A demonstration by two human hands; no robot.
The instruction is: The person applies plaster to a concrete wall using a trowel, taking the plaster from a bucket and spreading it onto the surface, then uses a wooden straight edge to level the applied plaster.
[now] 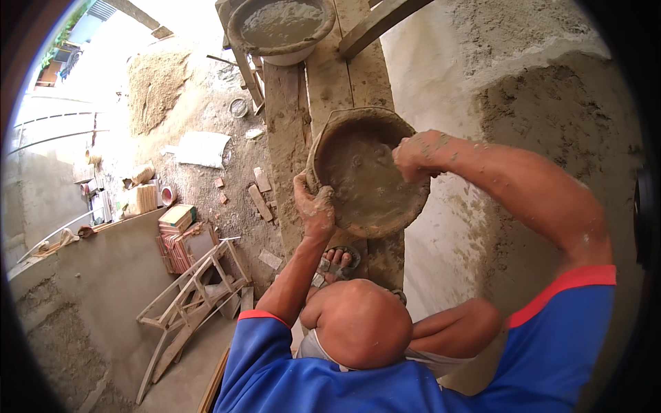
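Note:
A mud-caked round basin (375,228) stands on the wooden planks (288,117) in front of my knees. Wet grey-brown cement mix (361,182) fills its lower part, with ripples and lumps on the surface. My left hand (315,206) is closed round the basin's near left rim, the thumb on the inner side. Over the right side of the basin, my right hand (415,157) is curled into a fist just above the mix. Whatever it holds, if anything, is hidden. Both hands are smeared with mortar.
Another basin (274,50) of grey mix stands farther along the planks, near a slanting timber (375,27). A part-plastered wall (551,124) runs along the right. Down on the left lie a sand heap (155,89), a wooden frame (196,296) and stacked tiles (184,248).

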